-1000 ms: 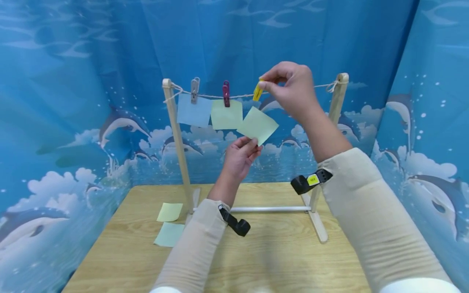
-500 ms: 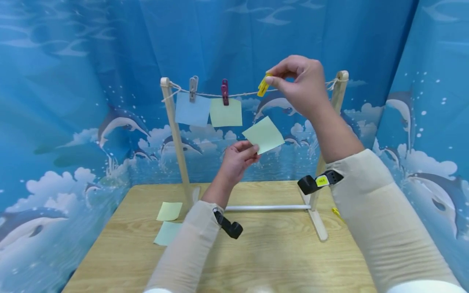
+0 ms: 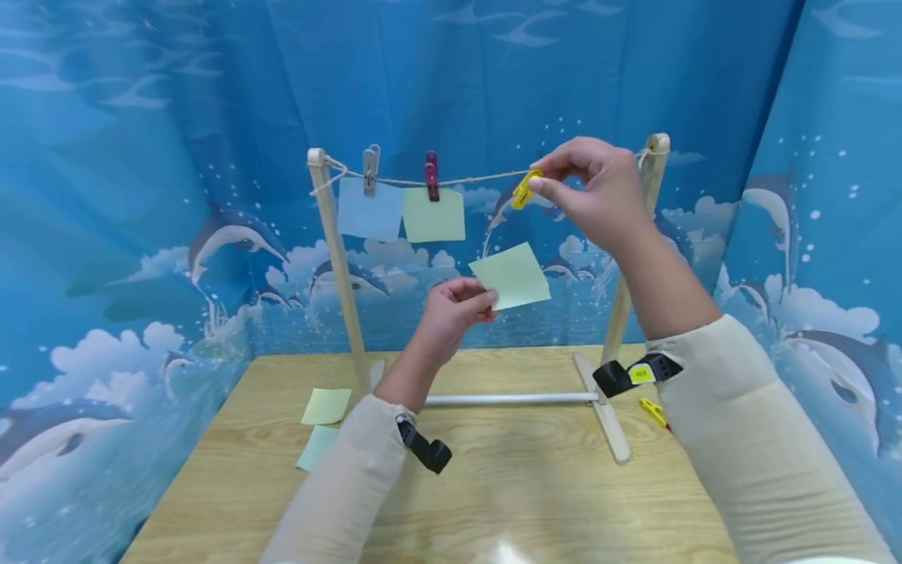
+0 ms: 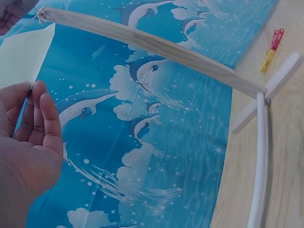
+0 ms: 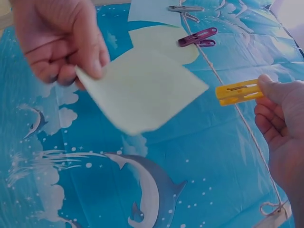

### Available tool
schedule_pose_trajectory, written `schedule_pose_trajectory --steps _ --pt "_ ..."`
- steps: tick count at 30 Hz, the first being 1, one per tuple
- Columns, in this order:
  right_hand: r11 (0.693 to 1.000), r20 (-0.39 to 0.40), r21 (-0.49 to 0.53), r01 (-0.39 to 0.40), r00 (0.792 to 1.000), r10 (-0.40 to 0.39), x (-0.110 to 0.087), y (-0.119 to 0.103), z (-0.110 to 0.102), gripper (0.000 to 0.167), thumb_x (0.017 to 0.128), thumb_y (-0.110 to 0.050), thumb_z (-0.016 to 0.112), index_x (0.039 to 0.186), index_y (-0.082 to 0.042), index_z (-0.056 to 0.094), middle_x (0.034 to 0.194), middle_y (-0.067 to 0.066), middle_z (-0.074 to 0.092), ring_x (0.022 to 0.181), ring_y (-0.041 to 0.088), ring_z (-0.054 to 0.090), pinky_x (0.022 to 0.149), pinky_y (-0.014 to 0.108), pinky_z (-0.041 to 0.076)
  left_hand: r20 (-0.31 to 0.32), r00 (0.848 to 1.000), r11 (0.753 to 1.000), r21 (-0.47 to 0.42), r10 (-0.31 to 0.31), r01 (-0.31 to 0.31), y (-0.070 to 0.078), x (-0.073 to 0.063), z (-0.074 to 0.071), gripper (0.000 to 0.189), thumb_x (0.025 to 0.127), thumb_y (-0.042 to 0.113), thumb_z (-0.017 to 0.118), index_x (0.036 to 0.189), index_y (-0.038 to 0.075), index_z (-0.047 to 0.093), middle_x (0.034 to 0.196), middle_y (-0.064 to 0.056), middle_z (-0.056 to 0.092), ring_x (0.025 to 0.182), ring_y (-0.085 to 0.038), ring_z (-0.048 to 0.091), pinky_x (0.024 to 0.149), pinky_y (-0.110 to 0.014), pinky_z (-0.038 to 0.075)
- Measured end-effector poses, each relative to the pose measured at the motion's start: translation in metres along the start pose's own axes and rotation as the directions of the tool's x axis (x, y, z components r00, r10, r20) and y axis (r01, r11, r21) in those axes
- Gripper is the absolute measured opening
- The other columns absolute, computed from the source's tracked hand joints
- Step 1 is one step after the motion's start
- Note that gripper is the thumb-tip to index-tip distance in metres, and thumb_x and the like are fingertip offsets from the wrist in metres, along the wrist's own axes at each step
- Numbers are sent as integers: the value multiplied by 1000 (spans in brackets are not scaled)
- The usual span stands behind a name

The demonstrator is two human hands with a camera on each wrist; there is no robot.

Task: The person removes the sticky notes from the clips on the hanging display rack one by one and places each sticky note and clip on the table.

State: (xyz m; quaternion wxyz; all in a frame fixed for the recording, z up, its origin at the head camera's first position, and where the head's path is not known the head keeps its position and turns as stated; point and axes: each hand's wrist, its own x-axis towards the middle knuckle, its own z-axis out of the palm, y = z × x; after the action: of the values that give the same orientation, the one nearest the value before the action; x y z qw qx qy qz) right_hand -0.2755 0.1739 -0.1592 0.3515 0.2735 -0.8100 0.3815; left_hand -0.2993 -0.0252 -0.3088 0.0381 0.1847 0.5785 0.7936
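My left hand (image 3: 454, 313) pinches a pale green sticky note (image 3: 514, 276) by one corner, below the string (image 3: 486, 178) and apart from it. My right hand (image 3: 599, 188) pinches a yellow clothespin (image 3: 525, 189) at the string's height. In the right wrist view the yellow clothespin (image 5: 237, 92) points towards the note (image 5: 147, 90), with a gap between them. To the left on the string, a grey clothespin (image 3: 370, 171) holds a blue note (image 3: 371, 213), and a dark red clothespin (image 3: 432, 176) holds a yellow-green note (image 3: 434, 219).
The string spans two wooden posts (image 3: 341, 266), joined low down by a white rod (image 3: 510, 399). A yellow note (image 3: 326, 406) and a light green note (image 3: 317, 446) lie at the table's left. Yellow (image 4: 268, 61) and red (image 4: 276, 39) clothespins lie beside the right foot.
Both hands have moved apart from the hanging notes: the right hand rightward with the yellow clothespin, the left hand slightly lower. The held note has turned and sits lower and further right.
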Motion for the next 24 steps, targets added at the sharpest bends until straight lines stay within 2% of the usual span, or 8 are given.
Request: schedule_pose_trajectory --steps 3,6,10,13,17,24 --pt "1000 35 -12 -19 999 19 -9 3 -2 22 91 -16 69 105 2 69 99 8 64 88 12 57 81 17 50 -4 1000 999 35 -7 7 4 -6 -3 1 91 6 69 91 5 69 86 -7 69 71 -18 67 75 -32 58" --pt "999 74 -16 -31 997 32 -19 6 -4 24 92 -15 69 108 2 67 100 8 62 89 12 56 84 17 50 -12 1000 997 72 -10 11 8 -11 -8 5 91 8 70 93 3 68 85 -7 68 71 -18 67 77 -35 58" --pt "998 101 38 -49 994 45 -33 8 -7 24 91 -11 70 109 3 65 102 9 61 90 13 56 83 15 49 -17 1000 995 101 -2 4 14 -18 -16 7 90 9 71 93 4 68 85 -7 68 72 -22 68 78 -38 59" --pt "995 117 76 -69 991 60 -43 9 -9 26 89 -8 72 111 3 64 105 11 60 91 13 56 82 14 49 -29 1000 993 115 9 -5 19 -23 -23 6 90 9 71 94 4 69 87 -8 68 73 -23 68 74 -35 59" --pt "993 147 90 -72 988 58 -53 11 -10 28 88 -6 72 113 3 62 106 11 59 93 13 56 82 14 49 -49 999 991 135 23 -16 27 -28 -30 4 91 8 69 95 5 69 87 -8 68 71 -20 69 72 -31 59" --pt "983 158 148 -105 984 82 -71 15 -9 32 87 -6 74 115 3 60 105 11 61 91 15 59 82 12 49 -79 995 984 175 53 -38 33 -43 -43 3 91 9 70 93 6 69 88 -7 67 71 -18 68 74 -34 59"
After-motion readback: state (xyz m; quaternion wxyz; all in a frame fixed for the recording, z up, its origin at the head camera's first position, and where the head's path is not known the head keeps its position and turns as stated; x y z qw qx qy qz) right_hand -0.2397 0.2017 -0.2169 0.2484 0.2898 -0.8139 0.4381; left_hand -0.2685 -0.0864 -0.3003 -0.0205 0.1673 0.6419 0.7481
